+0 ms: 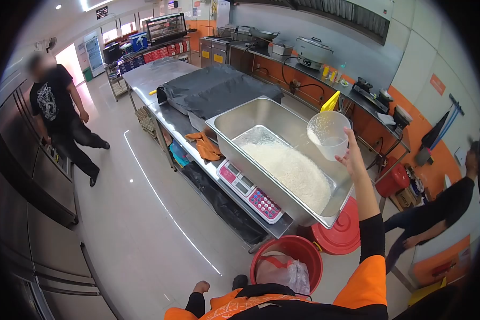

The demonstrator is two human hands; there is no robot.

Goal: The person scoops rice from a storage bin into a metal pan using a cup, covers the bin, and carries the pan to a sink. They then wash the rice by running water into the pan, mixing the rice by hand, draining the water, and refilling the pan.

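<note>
Your right hand (348,154) is partly closed, fingers spread around the side of a clear plastic container (320,130), which it holds tipped over the steel pan (296,208). Your left hand (201,287) hangs low near your body, loosely curled, and seems to hold nothing, though it is small and at the edge of view, so you can't be certain.

The container is just beyond your right fingertips, above the pan's far side, with white grains clinging to its inner wall. Below and to the left of that hand, more white grains (290,170) lie heaped in the pan. A tilt pushed too far over the rim could spill grains outside it. Your one-handed hold is another weak point: if the smooth plastic turns against your fingers, the container could drop into the heap and scatter it.

The pan's near corner appears to reach past the table (287,226), so a hard knock or a leaning forearm could unsettle it. Between your hands, the scale (249,191) sits close against the pan; stray grains could get among its keys. The red bucket (317,272), right of your left hand, stands near your feet, where a sideways step could catch it.
</note>
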